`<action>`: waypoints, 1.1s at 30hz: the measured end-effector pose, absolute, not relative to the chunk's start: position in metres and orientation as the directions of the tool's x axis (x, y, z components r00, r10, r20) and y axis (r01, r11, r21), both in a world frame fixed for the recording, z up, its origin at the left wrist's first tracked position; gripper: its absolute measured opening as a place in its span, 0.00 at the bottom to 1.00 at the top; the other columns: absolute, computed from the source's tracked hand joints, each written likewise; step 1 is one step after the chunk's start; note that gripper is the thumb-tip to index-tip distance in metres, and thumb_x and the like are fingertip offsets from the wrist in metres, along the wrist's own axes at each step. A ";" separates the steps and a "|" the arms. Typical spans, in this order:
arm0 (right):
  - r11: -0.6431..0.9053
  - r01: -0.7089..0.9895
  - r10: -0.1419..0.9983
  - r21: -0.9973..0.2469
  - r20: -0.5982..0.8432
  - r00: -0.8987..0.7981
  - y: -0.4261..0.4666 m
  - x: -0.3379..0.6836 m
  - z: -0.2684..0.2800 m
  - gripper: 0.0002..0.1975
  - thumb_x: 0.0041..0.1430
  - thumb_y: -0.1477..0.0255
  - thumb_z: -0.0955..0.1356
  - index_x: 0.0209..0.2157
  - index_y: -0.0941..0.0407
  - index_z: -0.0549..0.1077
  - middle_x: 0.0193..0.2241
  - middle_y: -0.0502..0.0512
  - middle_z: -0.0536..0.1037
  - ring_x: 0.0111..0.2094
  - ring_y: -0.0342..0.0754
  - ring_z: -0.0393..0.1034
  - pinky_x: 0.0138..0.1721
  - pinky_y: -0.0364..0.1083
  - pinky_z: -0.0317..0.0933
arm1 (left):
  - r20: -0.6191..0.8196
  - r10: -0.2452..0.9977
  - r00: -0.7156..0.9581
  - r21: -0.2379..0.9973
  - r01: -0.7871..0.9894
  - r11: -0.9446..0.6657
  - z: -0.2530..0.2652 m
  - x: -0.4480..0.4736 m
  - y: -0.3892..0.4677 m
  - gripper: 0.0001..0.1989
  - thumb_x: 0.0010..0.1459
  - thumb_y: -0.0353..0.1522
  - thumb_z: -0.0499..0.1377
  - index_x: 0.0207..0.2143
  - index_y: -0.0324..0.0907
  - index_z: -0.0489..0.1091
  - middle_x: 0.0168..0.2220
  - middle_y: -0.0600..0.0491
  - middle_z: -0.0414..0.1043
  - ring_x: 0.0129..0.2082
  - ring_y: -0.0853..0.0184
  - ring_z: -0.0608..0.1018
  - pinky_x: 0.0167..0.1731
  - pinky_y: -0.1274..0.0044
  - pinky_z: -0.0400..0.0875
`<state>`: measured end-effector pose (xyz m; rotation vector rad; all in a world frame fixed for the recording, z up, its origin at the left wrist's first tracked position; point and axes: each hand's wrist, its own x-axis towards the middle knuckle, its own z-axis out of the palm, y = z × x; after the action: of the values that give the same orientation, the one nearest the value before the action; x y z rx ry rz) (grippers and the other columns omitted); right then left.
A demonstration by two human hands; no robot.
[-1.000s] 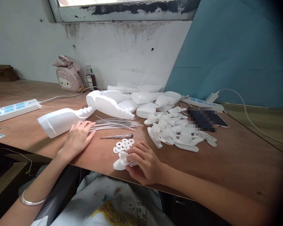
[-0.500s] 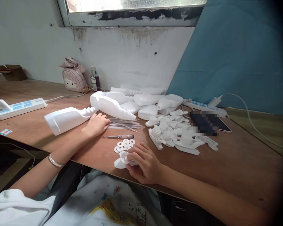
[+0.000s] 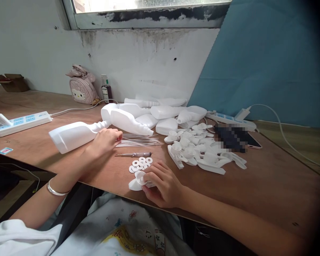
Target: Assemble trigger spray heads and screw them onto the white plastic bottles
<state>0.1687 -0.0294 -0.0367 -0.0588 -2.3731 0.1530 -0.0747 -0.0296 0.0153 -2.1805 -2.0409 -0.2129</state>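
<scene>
On the table's near edge, my right hand (image 3: 164, 185) is closed around a white plastic spray trigger head (image 3: 136, 183), its round collar turned up; the fingers cover part of it. My left hand (image 3: 105, 142) is closed at the left ends of a bundle of thin white tubes (image 3: 142, 141), fingertips pinched on a tube there, though the grip is partly hidden. Just below the tubes lies a clear-handled screwdriver (image 3: 134, 154). Between it and my right hand are several white ring washers (image 3: 141, 163). A white plastic bottle (image 3: 74, 135) lies on its side behind my left wrist.
Several more white bottles (image 3: 130, 121) are heaped toward the wall. At the right sits a pile of loose trigger heads (image 3: 197, 149), beside a phone (image 3: 253, 141). Power strips (image 3: 26, 122) with cords stand at both sides. A pink bag (image 3: 82, 89) and a dark bottle (image 3: 106, 90) are farther back.
My left hand has shifted slightly left and turned at the wrist, and the tubes near its fingertips lie a little differently. My right hand and the trigger head stay in place.
</scene>
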 end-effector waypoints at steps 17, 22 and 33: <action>0.982 -0.003 0.141 -0.186 0.752 -0.644 -0.029 0.171 -0.038 0.18 0.52 0.73 0.65 0.44 0.58 0.58 0.30 0.55 0.71 0.31 0.48 0.66 0.35 0.49 0.62 | 0.331 0.932 -0.148 0.944 0.068 -0.324 0.027 -0.016 -0.093 0.05 0.50 0.30 0.63 0.29 0.38 0.69 0.27 0.53 0.75 0.28 0.66 0.79 0.32 0.76 0.75; 0.984 0.008 0.142 -0.179 0.751 -0.645 -0.029 0.170 -0.038 0.17 0.52 0.72 0.65 0.44 0.58 0.59 0.30 0.54 0.71 0.30 0.48 0.66 0.34 0.49 0.62 | 0.403 0.895 -0.194 0.914 0.028 -0.405 0.024 -0.012 -0.096 0.03 0.51 0.27 0.62 0.29 0.39 0.68 0.28 0.55 0.75 0.29 0.66 0.79 0.34 0.76 0.76; 0.982 0.003 0.145 -0.188 0.747 -0.649 -0.028 0.170 -0.038 0.17 0.52 0.72 0.65 0.44 0.58 0.58 0.30 0.55 0.72 0.31 0.48 0.66 0.34 0.49 0.62 | 0.301 0.948 -0.106 0.953 0.071 -0.295 0.026 -0.010 -0.098 0.07 0.49 0.31 0.63 0.29 0.37 0.69 0.28 0.51 0.76 0.29 0.63 0.79 0.32 0.75 0.77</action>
<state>0.1705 -0.0284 -0.0379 -0.1025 -2.2695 0.2134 -0.0102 -0.0977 0.0261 -2.3347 -1.9412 -2.4645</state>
